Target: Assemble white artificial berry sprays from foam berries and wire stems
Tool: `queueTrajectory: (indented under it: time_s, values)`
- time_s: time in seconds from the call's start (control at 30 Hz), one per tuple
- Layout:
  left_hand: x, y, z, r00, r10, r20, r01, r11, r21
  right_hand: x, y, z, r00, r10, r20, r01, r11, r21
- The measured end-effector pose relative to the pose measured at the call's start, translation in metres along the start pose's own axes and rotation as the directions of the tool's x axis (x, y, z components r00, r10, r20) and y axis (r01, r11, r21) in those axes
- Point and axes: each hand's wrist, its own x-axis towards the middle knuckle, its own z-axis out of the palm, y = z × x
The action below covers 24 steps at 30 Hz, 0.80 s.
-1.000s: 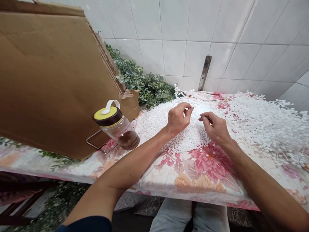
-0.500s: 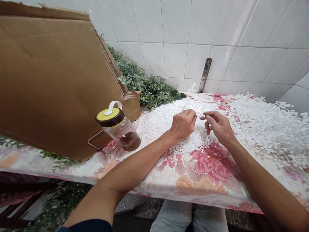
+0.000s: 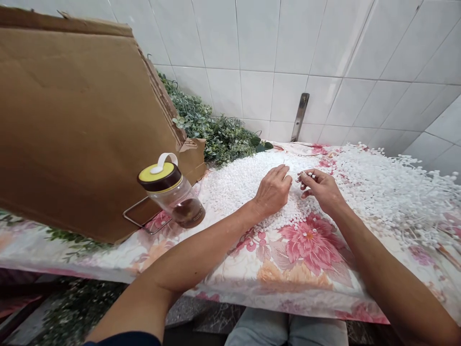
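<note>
My left hand (image 3: 272, 191) lies curled on a heap of small white beads (image 3: 241, 175), with a thin white stem (image 3: 284, 163) poking up past its fingertips. My right hand (image 3: 320, 188) pinches a small white beaded sprig (image 3: 307, 176) between thumb and fingers, close to my left hand. The beads spread over a floral cloth (image 3: 309, 245) with pink blooms. To the right lies a large tangle of white beaded sprays (image 3: 392, 197).
A clear jar (image 3: 176, 202) with a yellow lid and brown contents stands at the left, before a tilted cardboard sheet (image 3: 75, 129) on a wire stand (image 3: 139, 216). Green artificial foliage (image 3: 212, 132) lies along the white tiled wall (image 3: 252, 57), below a metal bracket (image 3: 298, 117).
My left hand has dropped lower onto the beads, and the sprig above it has gone from view. My right hand now pinches a beaded piece. The view has tilted slightly.
</note>
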Motion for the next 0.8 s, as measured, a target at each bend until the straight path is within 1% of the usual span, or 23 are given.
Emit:
queueTrajectory:
  time_s: [0.13,0.27,0.43,0.57,0.7,0.8]
  values:
    - [-0.001,-0.001,0.002,1.0,-0.01,-0.011,0.011,1.0,0.026,-0.001,-0.002,0.001,0.999,0.041,0.01,-0.041,0.999,0.004]
    - [-0.001,0.0,-0.001,0.999,-0.036,0.004,0.036,0.998,0.055,0.0,0.001,0.003,0.999,0.044,0.013,-0.044,0.999,0.016]
    - [-0.001,0.002,-0.005,0.996,-0.089,0.018,0.088,0.995,0.045,0.003,0.006,0.002,0.998,0.045,-0.032,-0.043,0.998,0.044]
    - [-0.001,0.006,-0.006,0.995,-0.098,0.022,0.097,0.995,0.03,0.006,0.01,-0.001,0.996,0.042,-0.073,-0.038,0.998,0.052]
    - [-0.001,0.01,-0.008,0.989,-0.126,0.074,0.125,0.992,0.024,0.007,0.012,-0.004,0.994,0.026,-0.104,-0.02,0.998,0.062]
    - [0.0,0.01,-0.009,0.983,-0.147,0.106,0.145,0.989,0.027,0.006,0.011,-0.003,0.996,0.03,-0.083,-0.024,0.997,0.075]
